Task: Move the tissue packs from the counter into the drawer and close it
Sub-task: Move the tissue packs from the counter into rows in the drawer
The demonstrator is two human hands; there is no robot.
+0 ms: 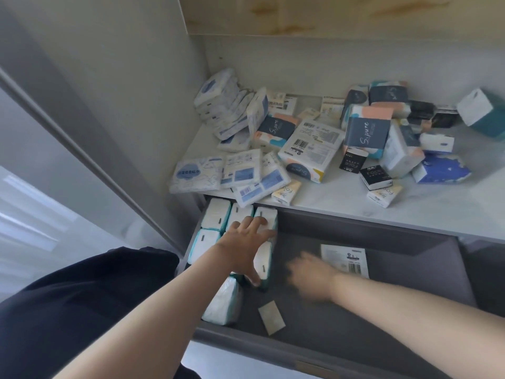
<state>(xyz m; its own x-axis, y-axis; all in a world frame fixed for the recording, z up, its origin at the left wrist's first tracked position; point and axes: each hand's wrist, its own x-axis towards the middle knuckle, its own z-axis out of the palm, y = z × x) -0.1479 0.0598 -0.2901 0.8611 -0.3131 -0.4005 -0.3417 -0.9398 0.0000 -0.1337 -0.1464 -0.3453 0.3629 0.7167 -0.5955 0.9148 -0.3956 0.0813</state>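
The grey drawer (341, 310) stands pulled out below the white counter (423, 214). Several white-and-teal tissue packs (216, 214) stand in rows at the drawer's left end. My left hand (243, 244) lies spread over them, fingertips pressing on the back right pack (269, 214), thumb down beside a nearer pack (263, 265). My right hand (308, 274) is blurred above the drawer's bare floor, fingers spread and holding nothing. Many mixed tissue packs (308, 143) lie heaped on the counter, some hanging over its front edge.
A small flat pack (272, 318) and a white barcode sheet (345, 259) lie on the drawer floor. A teal tissue box (481, 110) sits at the counter's far right. A tall cabinet panel (109, 127) rises on the left. A wooden shelf (328, 15) hangs overhead.
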